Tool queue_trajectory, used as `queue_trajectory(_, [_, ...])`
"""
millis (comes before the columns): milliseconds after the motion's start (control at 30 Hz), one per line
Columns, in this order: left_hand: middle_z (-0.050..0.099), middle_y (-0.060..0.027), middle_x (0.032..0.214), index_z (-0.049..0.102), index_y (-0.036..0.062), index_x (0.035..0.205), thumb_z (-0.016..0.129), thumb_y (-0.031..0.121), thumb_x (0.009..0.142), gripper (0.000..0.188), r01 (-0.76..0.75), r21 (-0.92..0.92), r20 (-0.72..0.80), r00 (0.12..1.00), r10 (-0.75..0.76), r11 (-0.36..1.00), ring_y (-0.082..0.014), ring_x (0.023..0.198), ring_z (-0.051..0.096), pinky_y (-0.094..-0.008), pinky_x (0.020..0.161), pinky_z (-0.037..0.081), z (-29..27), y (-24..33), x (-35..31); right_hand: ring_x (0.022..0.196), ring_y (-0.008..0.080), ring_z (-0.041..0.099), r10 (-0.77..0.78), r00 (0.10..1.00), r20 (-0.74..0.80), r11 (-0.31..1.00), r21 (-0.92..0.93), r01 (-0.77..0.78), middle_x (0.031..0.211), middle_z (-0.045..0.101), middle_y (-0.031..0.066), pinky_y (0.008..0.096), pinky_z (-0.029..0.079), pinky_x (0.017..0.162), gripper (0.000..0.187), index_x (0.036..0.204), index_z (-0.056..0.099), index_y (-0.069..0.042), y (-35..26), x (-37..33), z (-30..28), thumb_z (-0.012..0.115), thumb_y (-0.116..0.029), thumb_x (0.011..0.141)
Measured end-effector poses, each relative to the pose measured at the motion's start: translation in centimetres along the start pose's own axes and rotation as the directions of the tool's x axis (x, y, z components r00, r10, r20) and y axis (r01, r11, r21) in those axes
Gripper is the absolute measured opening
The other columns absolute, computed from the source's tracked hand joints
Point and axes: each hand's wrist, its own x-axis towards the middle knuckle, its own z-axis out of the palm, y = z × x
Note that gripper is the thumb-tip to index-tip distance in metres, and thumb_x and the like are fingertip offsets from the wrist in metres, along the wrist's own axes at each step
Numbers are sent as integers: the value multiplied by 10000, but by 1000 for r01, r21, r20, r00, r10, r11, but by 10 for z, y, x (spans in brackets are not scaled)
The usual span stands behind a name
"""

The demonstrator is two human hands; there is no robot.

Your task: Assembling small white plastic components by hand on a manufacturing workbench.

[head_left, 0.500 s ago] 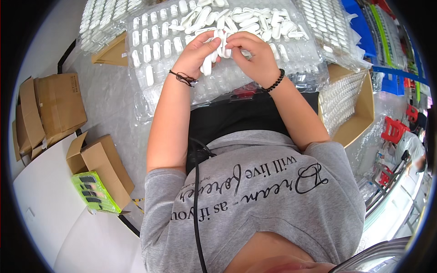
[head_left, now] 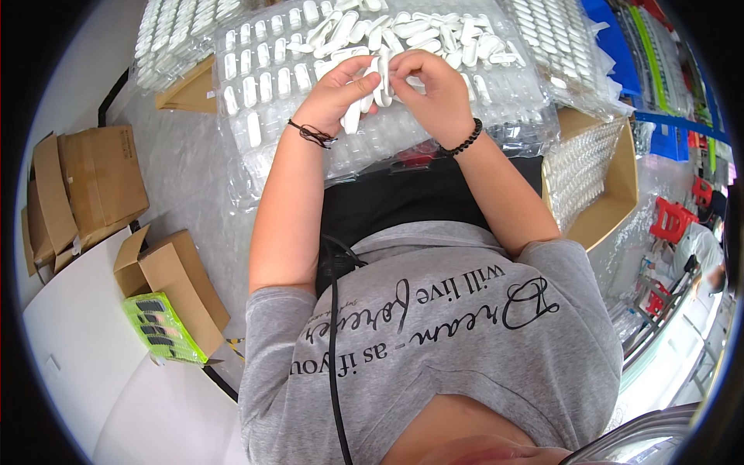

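Note:
My left hand (head_left: 339, 93) is closed around several long, rounded white plastic pieces (head_left: 352, 118), which poke out below and between its fingers. Beside it, my right hand (head_left: 435, 91) has its thumb and fingertips closed on an upright white piece (head_left: 384, 76) at the edge of that bunch. Both hands are over a clear plastic blister tray (head_left: 240, 161), whose left and back pockets hold rows of the same pieces. A loose heap of white pieces (head_left: 434, 32) lies on the tray just beyond my hands.
Filled trays are stacked at the back left (head_left: 182, 35) and back right (head_left: 546, 35). An open carton (head_left: 612, 205) with clear trays stands by my right arm. Cardboard boxes (head_left: 105, 174) sit at left. A person (head_left: 697, 248) and a red stool (head_left: 670, 219) are far right.
My hands have shifted very slightly, and the piece between them now stands more upright. My right fingertips have moved a little on it. The heap and tray look the same.

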Motion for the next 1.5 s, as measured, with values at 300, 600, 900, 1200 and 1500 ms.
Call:
queue_trajectory(300, [649,-23,909,547,121,1206,726,260,848,424,-42,6,-58,997,43,999,-98,686,610,-222,585,473,-6,-8,-1,886,178,617,-197,973,121,911,-345,227,967,648,67,275,491,790,119,828,552,-37,-11,0,8,639,36,793])
queue_trajectory(600, [644,-11,862,533,143,1200,661,205,892,340,-79,39,-15,997,80,996,-73,657,594,-188,547,462,-9,-7,-2,923,232,612,-81,995,55,988,-124,88,954,666,55,325,487,817,104,789,568,-46,4,-7,13,652,9,763])
queue_trajectory(900, [612,-58,922,505,123,1249,647,252,886,411,-162,-159,-128,982,142,974,-118,626,555,-225,498,407,-7,0,-3,901,237,602,189,973,-130,979,-55,-198,959,672,49,334,471,848,122,904,676,-98,30,12,-41,627,-45,806])
queue_trajectory(1200, [568,-56,916,515,138,1185,642,273,841,390,-213,-305,-272,954,129,928,-175,654,545,-265,486,395,-9,3,-3,872,251,575,87,959,270,538,-823,183,830,631,54,386,463,831,139,938,680,-101,39,0,-56,665,-140,806])
queue_trajectory(1500, [558,-30,817,534,116,1216,615,274,839,417,-151,-185,-260,961,99,971,-151,573,520,-253,457,378,-6,5,-1,762,257,567,141,987,81,885,-458,-89,814,593,98,320,468,666,270,1018,661,-75,24,6,-45,525,60,828])
